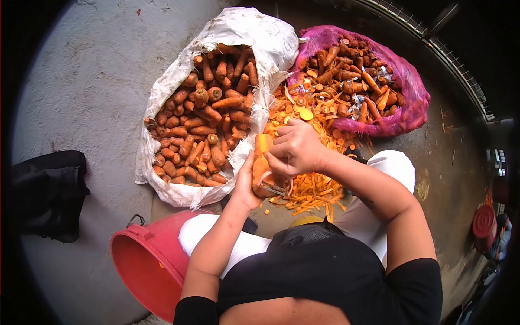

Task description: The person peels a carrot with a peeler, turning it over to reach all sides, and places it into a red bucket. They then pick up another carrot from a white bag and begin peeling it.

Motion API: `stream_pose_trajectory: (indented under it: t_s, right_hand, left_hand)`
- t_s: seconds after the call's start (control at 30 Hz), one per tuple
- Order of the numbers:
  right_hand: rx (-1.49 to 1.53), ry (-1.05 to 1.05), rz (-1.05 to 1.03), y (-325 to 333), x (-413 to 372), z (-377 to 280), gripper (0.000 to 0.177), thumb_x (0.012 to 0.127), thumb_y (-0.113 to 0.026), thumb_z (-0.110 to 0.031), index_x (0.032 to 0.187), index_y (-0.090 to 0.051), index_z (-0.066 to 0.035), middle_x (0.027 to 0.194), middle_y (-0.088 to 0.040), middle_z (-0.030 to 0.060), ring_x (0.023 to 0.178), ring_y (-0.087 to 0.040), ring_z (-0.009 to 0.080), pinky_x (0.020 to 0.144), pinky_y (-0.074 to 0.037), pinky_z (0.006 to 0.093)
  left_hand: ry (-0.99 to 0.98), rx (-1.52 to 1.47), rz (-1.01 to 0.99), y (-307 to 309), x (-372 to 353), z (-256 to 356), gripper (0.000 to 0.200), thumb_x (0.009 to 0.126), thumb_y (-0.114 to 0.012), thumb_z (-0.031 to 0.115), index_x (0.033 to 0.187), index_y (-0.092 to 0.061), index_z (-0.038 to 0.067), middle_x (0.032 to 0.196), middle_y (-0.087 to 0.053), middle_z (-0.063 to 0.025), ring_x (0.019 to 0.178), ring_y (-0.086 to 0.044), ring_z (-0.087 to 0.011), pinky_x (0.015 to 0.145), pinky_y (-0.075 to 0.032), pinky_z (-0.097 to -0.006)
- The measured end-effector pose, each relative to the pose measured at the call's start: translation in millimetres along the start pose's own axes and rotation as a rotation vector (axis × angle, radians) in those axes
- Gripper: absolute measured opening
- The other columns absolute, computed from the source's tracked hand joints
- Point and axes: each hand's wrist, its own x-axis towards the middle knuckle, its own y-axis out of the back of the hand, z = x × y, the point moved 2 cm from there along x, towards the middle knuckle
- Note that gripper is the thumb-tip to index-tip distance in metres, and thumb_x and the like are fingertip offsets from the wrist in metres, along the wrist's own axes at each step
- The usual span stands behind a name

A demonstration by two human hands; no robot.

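Note:
A thick carrot (262, 145) stands out from my left hand (247, 183), whose fingers are closed around its near part. Its skin is partly off, with a brighter orange strip along the upper end. My right hand (297, 147) is closed on a peeler (274, 188), its blade lying across the carrot's near end. The fingers hide most of the peeler's handle. Below both hands, a heap of orange peelings (311, 192) and cut carrot ends covers the floor.
A white sack (157, 111) full of unpeeled carrots stands ahead, left of a pink mesh sack (414, 100) with more carrots. A red bucket (143, 260) lies tipped by my left leg. Black cloth (49, 195) is at far left, and another red container (483, 222) at far right.

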Motion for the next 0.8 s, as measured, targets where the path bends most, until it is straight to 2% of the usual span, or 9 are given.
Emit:
stream_pose_trajectory:
  t_s: [0.23, 0.33, 0.37, 0.47, 0.5, 0.57, 0.67, 0.7, 0.8]
  right_hand:
    - [0.015, -0.074, 0.006, -5, -1, 16, 0.035, 0.072, -0.061, -0.018, 0.043, -0.041, -0.014, 0.044, -0.046, 0.0005, 0.045, -0.044, 0.0213, 0.048, -0.033, 0.0357]
    - [-0.113, -0.130, 0.103, -2, -5, 49, 0.034, 0.073, -0.059, -0.017, 0.043, -0.043, -0.014, 0.044, -0.045, 0.0020, 0.045, -0.045, 0.0208, 0.049, -0.033, 0.0354]
    - [-0.128, -0.123, 0.058, -7, -9, 53, 0.033, 0.075, -0.057, -0.016, 0.044, -0.047, -0.014, 0.044, -0.047, 0.0030, 0.046, -0.048, 0.0216, 0.050, -0.035, 0.0350]
    - [-0.636, -0.374, -0.328, -13, -23, 96, 0.032, 0.077, -0.055, -0.023, 0.046, -0.056, -0.016, 0.048, -0.055, 0.0047, 0.049, -0.055, 0.0205, 0.057, -0.040, 0.0374]
    - [-0.688, -0.373, -0.223, -3, -25, 102, 0.032, 0.078, -0.053, -0.024, 0.047, -0.057, -0.016, 0.048, -0.055, 0.0044, 0.049, -0.055, 0.0204, 0.059, -0.041, 0.0374]
    - [-0.762, -0.405, -0.052, 0, -30, 110, 0.034, 0.081, -0.054, -0.027, 0.050, -0.060, -0.016, 0.047, -0.055, 0.0027, 0.049, -0.054, 0.0175, 0.064, -0.042, 0.0345]
    - [-0.340, -0.539, -0.059, 5, -5, 68, 0.034, 0.081, -0.055, -0.026, 0.050, -0.063, -0.015, 0.045, -0.055, 0.0008, 0.045, -0.052, 0.0165, 0.054, -0.042, 0.0351]
    - [-0.214, -0.393, -0.020, 0, -6, 62, 0.033, 0.080, -0.055, -0.027, 0.050, -0.065, -0.016, 0.043, -0.053, -0.0009, 0.041, -0.048, 0.0156, 0.054, -0.042, 0.0339]
    - [-0.004, -0.167, -0.053, -4, 0, 28, 0.032, 0.074, -0.059, -0.023, 0.044, -0.054, -0.016, 0.043, -0.049, 0.0002, 0.045, -0.047, 0.0178, 0.052, -0.036, 0.0333]
  left_hand:
    - [-0.057, 0.043, -0.066, -8, -8, -1, 0.052, 0.096, -0.040, 0.051, 0.122, -0.051, 0.007, 0.107, -0.063, -0.0117, 0.091, -0.065, -0.0247, 0.080, -0.056, -0.0400]
    - [-0.053, 0.132, -0.038, 3, -14, -11, 0.049, 0.096, -0.041, 0.048, 0.120, -0.052, 0.007, 0.102, -0.064, -0.0106, 0.086, -0.066, -0.0232, 0.076, -0.056, -0.0401]
    - [-0.035, 0.112, -0.075, 0, -18, -12, 0.047, 0.096, -0.042, 0.048, 0.118, -0.052, 0.006, 0.097, -0.065, -0.0102, 0.081, -0.067, -0.0229, 0.070, -0.057, -0.0393]
    - [-0.042, 0.175, -0.072, 10, -15, -7, 0.048, 0.096, -0.042, 0.049, 0.117, -0.053, 0.006, 0.092, -0.065, -0.0116, 0.077, -0.067, -0.0223, 0.068, -0.057, -0.0377]
    - [-0.053, 0.215, -0.067, 7, -17, -5, 0.053, 0.095, -0.039, 0.054, 0.117, -0.050, 0.006, 0.084, -0.064, -0.0151, 0.071, -0.067, -0.0244, 0.063, -0.057, -0.0361]
    - [-0.036, 0.163, -0.124, 7, -20, 1, 0.054, 0.095, -0.039, 0.054, 0.118, -0.050, 0.007, 0.086, -0.064, -0.0160, 0.072, -0.067, -0.0261, 0.065, -0.057, -0.0384]
    - [-0.049, 0.097, -0.090, 17, -16, 4, 0.054, 0.096, -0.038, 0.053, 0.121, -0.050, 0.007, 0.095, -0.064, -0.0161, 0.079, -0.067, -0.0289, 0.070, -0.057, -0.0431]
    - [-0.068, 0.096, -0.057, 17, -15, 6, 0.054, 0.096, -0.037, 0.052, 0.121, -0.051, 0.007, 0.097, -0.064, -0.0162, 0.081, -0.067, -0.0293, 0.071, -0.057, -0.0433]
    - [-0.079, 0.066, 0.011, 13, -7, 6, 0.054, 0.096, -0.037, 0.052, 0.125, -0.050, 0.008, 0.105, -0.063, -0.0145, 0.092, -0.065, -0.0272, 0.078, -0.057, -0.0416]
